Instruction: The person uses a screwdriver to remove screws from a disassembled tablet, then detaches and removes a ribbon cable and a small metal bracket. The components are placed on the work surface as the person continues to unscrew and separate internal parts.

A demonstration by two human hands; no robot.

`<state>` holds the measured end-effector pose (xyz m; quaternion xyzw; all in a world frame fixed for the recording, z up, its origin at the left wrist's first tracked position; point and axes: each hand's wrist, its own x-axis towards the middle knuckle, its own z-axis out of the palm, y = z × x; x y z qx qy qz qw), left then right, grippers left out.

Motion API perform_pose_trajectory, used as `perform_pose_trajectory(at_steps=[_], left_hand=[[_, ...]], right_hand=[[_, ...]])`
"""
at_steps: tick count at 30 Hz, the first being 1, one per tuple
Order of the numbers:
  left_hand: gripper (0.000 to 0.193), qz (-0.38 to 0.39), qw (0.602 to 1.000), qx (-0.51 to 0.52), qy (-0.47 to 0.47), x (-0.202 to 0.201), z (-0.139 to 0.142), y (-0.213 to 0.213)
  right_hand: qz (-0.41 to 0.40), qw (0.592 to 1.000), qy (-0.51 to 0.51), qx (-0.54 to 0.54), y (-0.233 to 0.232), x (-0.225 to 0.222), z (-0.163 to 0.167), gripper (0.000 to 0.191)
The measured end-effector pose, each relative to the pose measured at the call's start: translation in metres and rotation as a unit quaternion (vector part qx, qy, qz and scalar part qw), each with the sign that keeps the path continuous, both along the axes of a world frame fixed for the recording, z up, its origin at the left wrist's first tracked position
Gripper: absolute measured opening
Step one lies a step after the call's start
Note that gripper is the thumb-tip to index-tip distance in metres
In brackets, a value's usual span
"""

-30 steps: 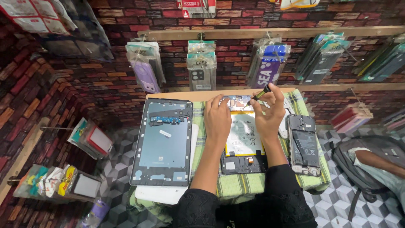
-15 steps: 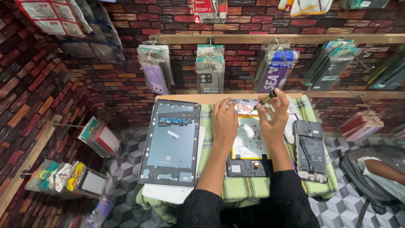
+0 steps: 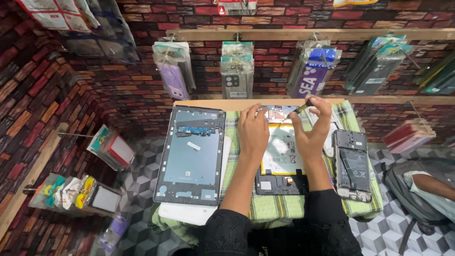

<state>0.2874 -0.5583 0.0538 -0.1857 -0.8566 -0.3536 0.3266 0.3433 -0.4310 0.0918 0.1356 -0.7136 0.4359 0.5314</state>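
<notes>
An opened tablet (image 3: 279, 161) with a white battery and bare circuit board lies on a green checked cloth (image 3: 303, 206). My left hand (image 3: 253, 130) rests flat on its upper left part, fingers pressing the board. My right hand (image 3: 313, 128) pinches a thin dark screwdriver (image 3: 303, 106) whose tip points at the tablet's top edge. A larger tablet frame (image 3: 192, 156) with a small blue board lies to the left. An opened phone (image 3: 350, 166) lies to the right.
The small wooden table (image 3: 204, 102) stands against a brick-pattern wall. Packaged phone cases (image 3: 237, 76) hang from rails above. More packets (image 3: 90, 192) hang on the left wall. A person's arm (image 3: 431, 185) and a grey bag show at the lower right.
The view has shifted slightly. My right hand stays at the tablet's top edge with the screwdriver, and my left hand keeps pressing the board.
</notes>
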Motion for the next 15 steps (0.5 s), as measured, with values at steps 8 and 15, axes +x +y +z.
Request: perform_pose_trajectory(at_steps=[8,15], left_hand=[[0.023,0.004,1.0,-0.006,0.004,0.0004,0.0012,0.0003],[0.022,0.003,1.0,-0.004,0.005,-0.0018,-0.0006,0.0014]], right_hand=[[0.078,0.995,0.019,-0.053,0.0003,0.0026,0.001,0.049],[0.103,0.991,0.021,-0.085,0.0009,0.0038,-0.0007,0.045]])
